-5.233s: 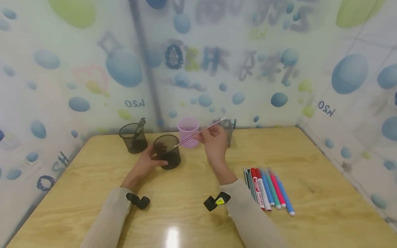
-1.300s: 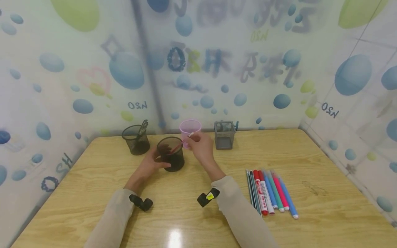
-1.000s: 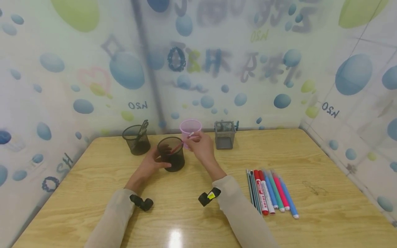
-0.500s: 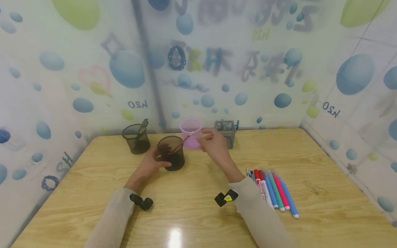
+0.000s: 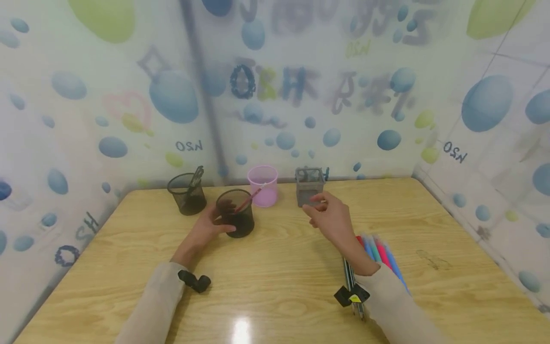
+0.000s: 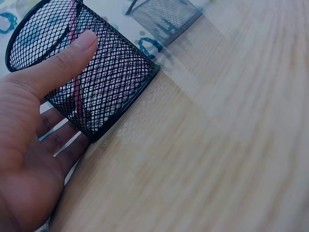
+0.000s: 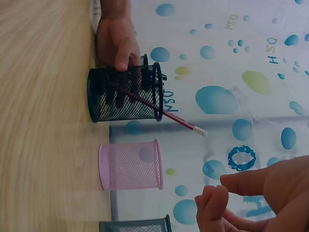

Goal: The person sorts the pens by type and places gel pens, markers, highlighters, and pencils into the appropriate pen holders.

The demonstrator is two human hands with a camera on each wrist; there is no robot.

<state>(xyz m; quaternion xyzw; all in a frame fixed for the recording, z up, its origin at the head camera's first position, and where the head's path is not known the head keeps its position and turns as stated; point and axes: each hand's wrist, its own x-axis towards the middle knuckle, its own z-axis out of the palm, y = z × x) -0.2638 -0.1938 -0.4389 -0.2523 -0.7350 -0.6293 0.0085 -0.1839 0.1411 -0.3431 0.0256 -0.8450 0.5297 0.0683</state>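
My left hand [image 5: 205,230] grips a black round mesh pen holder [image 5: 241,225] standing on the table; in the left wrist view the thumb lies along its near side and the other fingers pass behind it. A dark red pencil [image 7: 181,122] with a pale end leans inside that holder and sticks out over the rim. To the right, my right hand [image 5: 336,220] hangs in the air in front of the grey square mesh holder [image 5: 303,195]. Its fingers are loosely bent, thumb near the index finger, with nothing between them in the right wrist view.
Behind stand a pink mesh cup [image 5: 265,197] and another black mesh holder [image 5: 191,203] with a dark item at its rim. Dark pencils [image 5: 349,274] and several coloured markers [image 5: 393,260] lie on the right, partly under my right forearm. A patterned wall closes the back.
My right hand has lowered the pencil into the black holder, let go of it, and moved right and nearer. The left hand has kept its grip on the holder.
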